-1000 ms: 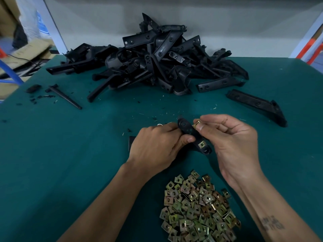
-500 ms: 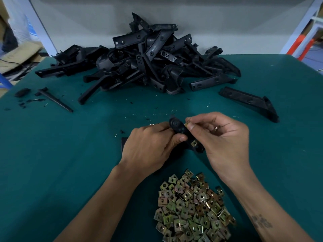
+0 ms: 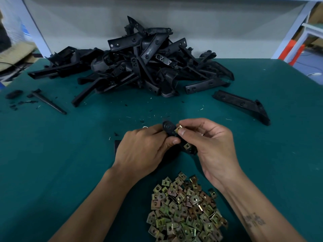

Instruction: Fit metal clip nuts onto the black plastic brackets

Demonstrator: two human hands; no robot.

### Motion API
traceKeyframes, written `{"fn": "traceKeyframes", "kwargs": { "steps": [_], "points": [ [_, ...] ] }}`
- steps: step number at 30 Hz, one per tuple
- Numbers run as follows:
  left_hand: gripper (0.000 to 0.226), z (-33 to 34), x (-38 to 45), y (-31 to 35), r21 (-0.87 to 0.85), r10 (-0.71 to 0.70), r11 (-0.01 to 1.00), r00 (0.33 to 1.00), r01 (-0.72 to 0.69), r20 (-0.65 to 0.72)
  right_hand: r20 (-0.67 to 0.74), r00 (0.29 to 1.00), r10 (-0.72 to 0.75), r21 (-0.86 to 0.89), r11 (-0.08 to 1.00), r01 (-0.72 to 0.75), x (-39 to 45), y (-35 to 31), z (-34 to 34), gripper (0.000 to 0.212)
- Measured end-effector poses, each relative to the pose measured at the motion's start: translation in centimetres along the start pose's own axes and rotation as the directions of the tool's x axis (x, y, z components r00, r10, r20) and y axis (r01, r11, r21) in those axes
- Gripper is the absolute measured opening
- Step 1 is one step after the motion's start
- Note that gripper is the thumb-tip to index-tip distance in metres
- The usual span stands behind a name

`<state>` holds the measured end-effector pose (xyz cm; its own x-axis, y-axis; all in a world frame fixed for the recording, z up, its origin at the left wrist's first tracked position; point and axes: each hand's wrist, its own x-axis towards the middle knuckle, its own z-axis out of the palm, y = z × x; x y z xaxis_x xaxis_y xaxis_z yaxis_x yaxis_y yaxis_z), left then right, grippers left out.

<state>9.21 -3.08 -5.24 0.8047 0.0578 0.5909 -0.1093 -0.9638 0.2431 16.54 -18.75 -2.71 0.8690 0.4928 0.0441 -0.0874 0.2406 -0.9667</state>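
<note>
My left hand [image 3: 145, 151] grips a black plastic bracket [image 3: 168, 127] just above the green table, its rounded end sticking up between my hands. My right hand [image 3: 211, 145] pinches a brass-coloured clip nut [image 3: 178, 129] between thumb and forefinger, pressed against the bracket's edge near that rounded end. A second clip nut [image 3: 188, 145] sits on the bracket's lower end. A heap of loose clip nuts [image 3: 185, 210] lies on the table close to me, between my forearms.
A big pile of black brackets [image 3: 139, 62] fills the back of the green table [image 3: 52, 163]. One long bracket [image 3: 243, 105] lies apart at the right. A thin black strip [image 3: 49, 102] and small black scraps lie at the left. A white wall rises behind.
The view has shifted slightly. My right hand has worked the clip nut closer onto the bracket's edge; my left hand keeps its grip on the bracket.
</note>
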Motion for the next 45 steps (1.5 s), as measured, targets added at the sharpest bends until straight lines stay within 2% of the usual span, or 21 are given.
{"fn": "traceKeyframes", "kwargs": {
  "steps": [12,18,24,27,32,37,42,45],
  "points": [
    [0.059,-0.2,0.2,0.1,-0.017,0.016,1.0,1.0,-0.016,-0.006,0.031,0.999,-0.018,-0.053,0.998,0.019,-0.2,0.1,0.3,0.02],
    [0.068,-0.1,0.0,0.1,0.003,-0.023,1.0,0.999,0.023,0.036,-0.086,0.994,-0.071,0.047,0.996,0.075,0.1,0.2,0.0,0.016],
    [0.062,-0.3,0.1,0.1,-0.001,-0.015,1.0,1.0,0.015,0.027,-0.031,0.985,-0.172,-0.112,0.979,0.168,0.2,0.5,0.1,0.024],
    [0.057,-0.3,0.1,0.1,-0.009,-0.005,1.0,1.0,0.005,0.008,-0.014,0.977,-0.215,-0.136,0.968,0.211,0.1,0.6,0.1,0.023],
    [0.05,-0.3,0.1,0.1,-0.015,-0.009,1.0,1.0,0.009,0.006,-0.058,0.977,-0.203,-0.129,0.972,0.194,0.1,1.0,0.4,0.02],
    [0.053,-0.3,0.0,0.0,-0.011,-0.013,1.0,1.0,0.013,0.015,-0.071,0.989,-0.132,-0.051,0.99,0.129,-0.1,1.0,0.5,0.019],
    [0.054,-0.2,0.1,0.1,-0.012,-0.022,1.0,0.999,0.022,0.034,-0.14,0.976,-0.165,-0.046,0.986,0.16,-0.2,1.3,1.0,0.021],
    [0.055,-0.2,0.0,0.0,-0.023,-0.017,1.0,1.0,0.017,0.016,-0.107,0.982,-0.152,-0.048,0.988,0.148,-0.2,1.3,0.9,0.02]
  ]
}}
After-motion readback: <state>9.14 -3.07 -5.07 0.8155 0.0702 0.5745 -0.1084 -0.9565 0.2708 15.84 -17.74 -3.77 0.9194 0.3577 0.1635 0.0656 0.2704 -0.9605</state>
